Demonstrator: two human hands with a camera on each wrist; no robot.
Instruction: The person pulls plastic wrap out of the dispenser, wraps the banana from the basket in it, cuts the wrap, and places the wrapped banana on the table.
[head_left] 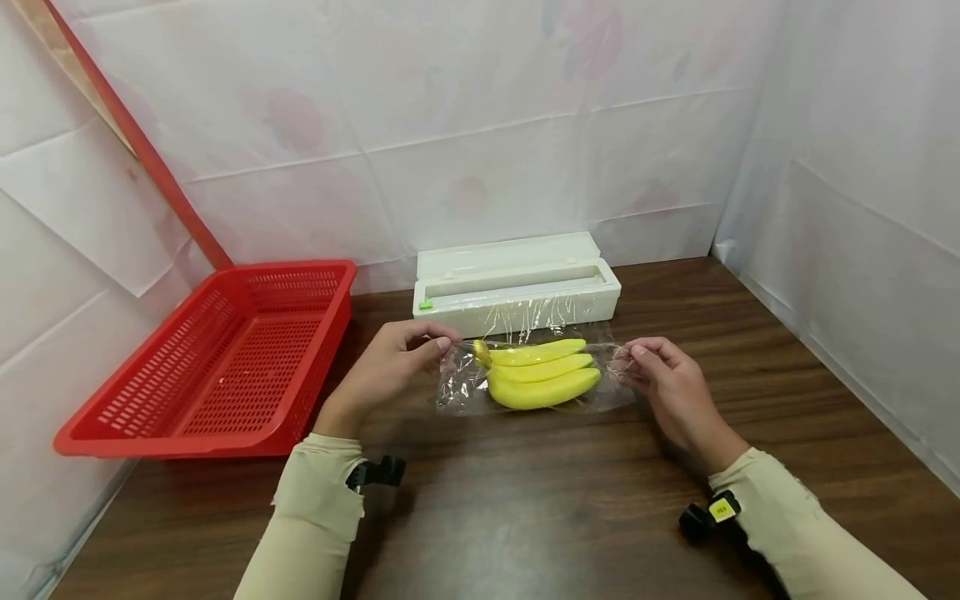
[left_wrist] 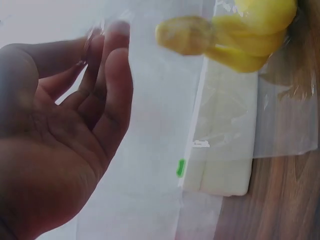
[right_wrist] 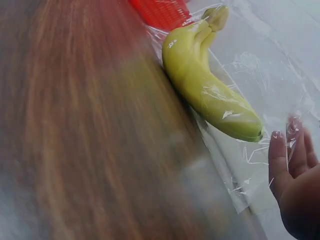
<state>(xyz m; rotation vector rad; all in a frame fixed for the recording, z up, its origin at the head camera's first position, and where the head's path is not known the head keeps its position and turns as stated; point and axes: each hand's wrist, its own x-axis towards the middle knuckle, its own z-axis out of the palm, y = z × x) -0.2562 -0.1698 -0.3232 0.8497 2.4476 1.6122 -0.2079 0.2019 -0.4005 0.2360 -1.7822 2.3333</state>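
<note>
A bunch of yellow bananas lies in front of the white box, with clear cling film over and around it. At the stem end my left hand pinches the film's edge between thumb and fingers, seen close up in the left wrist view. My right hand pinches gathered film beyond the banana tips. In the right wrist view, film passes between the thumb and fingers, near the tips of the bananas.
Behind the bananas stands a white cling film dispenser, lid up, with a green slider at its left end; film spreads across its front. A red perforated basket sits on the left of the wooden table. Pale sheeting hangs at the back.
</note>
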